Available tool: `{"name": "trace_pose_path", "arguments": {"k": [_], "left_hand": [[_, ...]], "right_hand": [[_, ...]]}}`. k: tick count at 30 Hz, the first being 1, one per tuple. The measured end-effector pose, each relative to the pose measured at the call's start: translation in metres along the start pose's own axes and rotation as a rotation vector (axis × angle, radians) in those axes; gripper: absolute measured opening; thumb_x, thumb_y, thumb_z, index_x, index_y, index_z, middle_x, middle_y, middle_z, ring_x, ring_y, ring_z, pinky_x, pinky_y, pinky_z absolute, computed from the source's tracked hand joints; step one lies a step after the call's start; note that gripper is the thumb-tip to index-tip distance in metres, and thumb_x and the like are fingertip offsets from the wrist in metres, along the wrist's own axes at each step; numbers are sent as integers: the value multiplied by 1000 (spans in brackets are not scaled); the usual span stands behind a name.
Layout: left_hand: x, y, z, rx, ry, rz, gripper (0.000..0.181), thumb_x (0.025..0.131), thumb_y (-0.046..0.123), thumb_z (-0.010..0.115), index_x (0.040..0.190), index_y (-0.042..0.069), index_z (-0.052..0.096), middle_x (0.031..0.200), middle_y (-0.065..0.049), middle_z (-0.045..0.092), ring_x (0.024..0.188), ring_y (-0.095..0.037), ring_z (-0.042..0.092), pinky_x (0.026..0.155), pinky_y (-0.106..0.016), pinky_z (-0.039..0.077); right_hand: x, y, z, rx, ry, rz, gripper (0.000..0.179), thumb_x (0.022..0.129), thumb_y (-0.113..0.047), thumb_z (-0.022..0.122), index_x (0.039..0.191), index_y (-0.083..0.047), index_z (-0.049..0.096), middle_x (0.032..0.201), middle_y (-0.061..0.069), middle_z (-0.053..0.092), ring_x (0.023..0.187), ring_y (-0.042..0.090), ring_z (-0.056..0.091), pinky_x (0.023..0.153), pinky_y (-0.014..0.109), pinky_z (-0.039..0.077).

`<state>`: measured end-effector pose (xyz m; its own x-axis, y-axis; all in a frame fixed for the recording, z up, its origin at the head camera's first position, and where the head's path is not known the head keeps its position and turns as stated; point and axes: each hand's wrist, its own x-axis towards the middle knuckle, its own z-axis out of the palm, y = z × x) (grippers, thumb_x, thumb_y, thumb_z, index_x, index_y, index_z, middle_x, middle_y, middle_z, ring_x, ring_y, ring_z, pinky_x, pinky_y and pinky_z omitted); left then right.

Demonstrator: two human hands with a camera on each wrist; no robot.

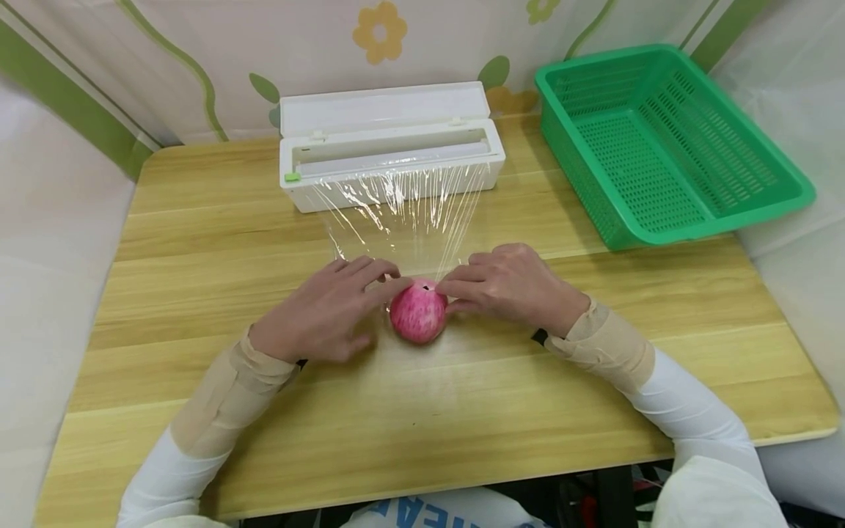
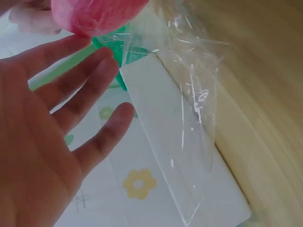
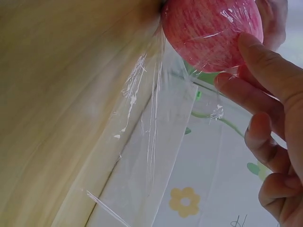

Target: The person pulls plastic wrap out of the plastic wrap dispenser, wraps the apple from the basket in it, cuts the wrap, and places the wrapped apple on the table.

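A pink-red apple point(image 1: 419, 314) sits on the table with clear cling film over it. The film point(image 1: 409, 220) stretches in creases from the white dispenser box point(image 1: 396, 183) to the apple. My left hand point(image 1: 333, 304) is at the apple's left, its index fingertip touching the top; the left wrist view shows the other fingers spread and nearly straight. On the opposite side, my right hand point(image 1: 505, 290) pinches film at the apple's edge. In the right wrist view its thumb point(image 3: 265, 59) lies on the wrapped apple, and its other fingers are bent.
A green plastic basket point(image 1: 709, 227) stands at the back right of the wooden table point(image 1: 198, 242). The dispenser's lid point(image 1: 383, 110) is raised against the flowered curtain point(image 1: 449, 44) behind.
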<state>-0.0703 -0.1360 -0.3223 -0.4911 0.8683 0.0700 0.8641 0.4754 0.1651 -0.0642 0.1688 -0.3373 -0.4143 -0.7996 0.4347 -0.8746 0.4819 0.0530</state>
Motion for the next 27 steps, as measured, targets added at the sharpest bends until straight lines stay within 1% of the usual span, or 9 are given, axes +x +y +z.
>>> {"name": "trace_pose_path", "arguments": {"k": [4,7,10,12,14,17,22,24,27], "left_hand": [[2,-6,3,-21,51,35,73,74,10,76,145,14,60,130,-15,59,109,-29,58,90,-45,55],[3,-10,4,-40,69,66,74,73,3,70,145,13,60,134,-15,60,110,-30,59,93,-45,55],[2,-13,6,-68,65,88,72,75,-1,65,146,10,59,140,-11,64,121,-30,59,104,-46,53],[2,-15,6,-84,60,94,70,76,-2,62,145,9,59,136,-8,68,121,-29,59,105,-45,53],[2,-15,7,-88,61,95,67,78,-3,60,144,9,60,128,-7,72,117,-28,60,102,-43,53],[2,-16,8,-83,63,92,65,79,-2,59,143,10,61,119,-5,73,111,-27,59,97,-41,53],[2,-17,7,-43,58,93,66,79,0,62,144,12,62,115,-5,72,107,-26,57,92,-40,52],[2,-16,7,-16,53,89,66,80,1,64,145,14,62,115,-6,71,109,-28,57,94,-42,52],[3,-15,6,15,50,88,68,79,3,65,145,17,61,116,-7,68,114,-30,57,103,-46,52]], "right_hand": [[0,2,0,27,-5,8,28,88,-38,86,110,-22,80,104,-7,80,78,11,74,50,24,48],[1,3,0,48,-14,10,28,88,-37,86,110,-21,80,107,-6,80,85,12,77,52,25,52],[1,3,1,68,-25,2,29,87,-36,86,111,-20,80,108,-6,81,87,13,78,55,25,55],[1,3,1,80,-32,-2,30,87,-36,86,112,-19,80,108,-6,82,85,12,78,56,25,56],[1,4,1,91,-38,-4,31,87,-36,86,112,-19,80,107,-6,82,83,12,77,56,25,56],[0,5,2,102,-40,-3,31,87,-36,86,112,-19,80,105,-6,82,84,12,78,58,26,58],[1,5,1,112,-53,0,30,88,-36,85,113,-19,80,104,-4,82,87,14,79,61,28,60],[1,5,1,119,-62,4,30,89,-36,85,113,-19,80,103,-4,82,86,14,78,61,29,60],[1,5,1,129,-77,10,29,90,-37,84,113,-19,80,101,-5,81,83,13,77,61,28,60]]}}
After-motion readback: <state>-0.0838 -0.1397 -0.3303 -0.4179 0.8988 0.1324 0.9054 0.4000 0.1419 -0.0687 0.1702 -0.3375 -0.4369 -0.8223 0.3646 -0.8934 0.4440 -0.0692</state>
